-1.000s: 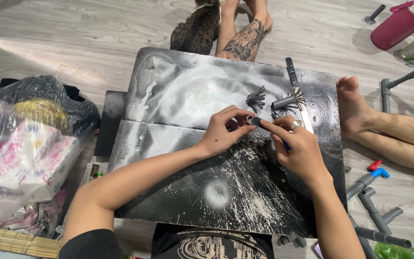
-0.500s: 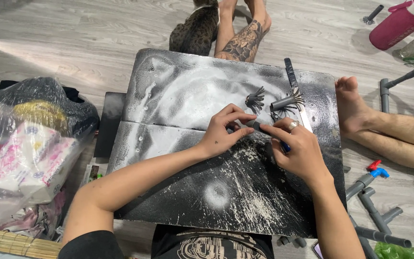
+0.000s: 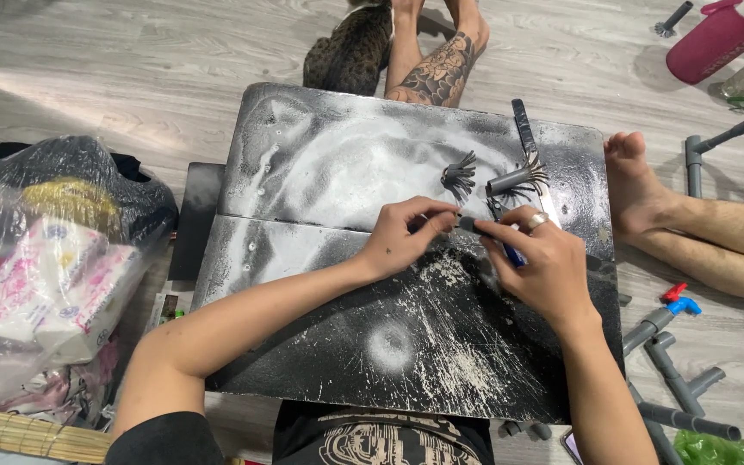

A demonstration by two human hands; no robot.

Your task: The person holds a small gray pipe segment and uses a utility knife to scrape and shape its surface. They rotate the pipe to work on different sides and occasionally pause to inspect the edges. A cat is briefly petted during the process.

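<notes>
Both the left hand (image 3: pixel 406 237) and right hand (image 3: pixel 537 263) pinched a short grey tube piece (image 3: pixel 467 226) lying crosswise between their fingertips.

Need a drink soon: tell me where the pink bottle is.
The pink bottle lies on the wood floor at the head view's top right corner, beyond the bare foot beside the black board.

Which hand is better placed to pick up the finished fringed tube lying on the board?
Probably the right hand. The fringed tube lies just beyond its fingers, while the left hand sits further off, pinching the small grey piece both hands share above the board.
</notes>
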